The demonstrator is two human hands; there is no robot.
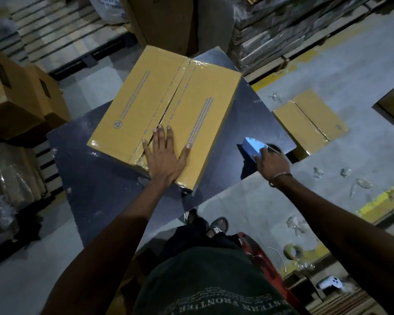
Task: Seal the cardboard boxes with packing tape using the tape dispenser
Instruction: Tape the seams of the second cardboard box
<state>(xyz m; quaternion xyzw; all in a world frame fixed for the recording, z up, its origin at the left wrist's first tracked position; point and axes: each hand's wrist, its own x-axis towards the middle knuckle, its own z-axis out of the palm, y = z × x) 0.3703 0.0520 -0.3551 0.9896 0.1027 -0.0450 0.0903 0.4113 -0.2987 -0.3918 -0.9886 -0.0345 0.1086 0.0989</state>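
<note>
box [164,114] is lying on the dark table [96,189], seam gaping near the flat, open left hand [163,155] pressing its flaps. right hand [272,161] is gripping the blue tape dispenser [254,147] beside it; taping is likely pending, calling for dispenser placement at the near seam end.

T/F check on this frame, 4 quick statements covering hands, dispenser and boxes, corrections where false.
1. The left hand lies flat on the cardboard box on the table. True.
2. The right hand is empty. False: it grips the blue tape dispenser.
3. The dispenser is on the box's centre seam. False: it is off to the box's right, over the table.
4. A second box sits on the floor beyond the table. True.
</note>
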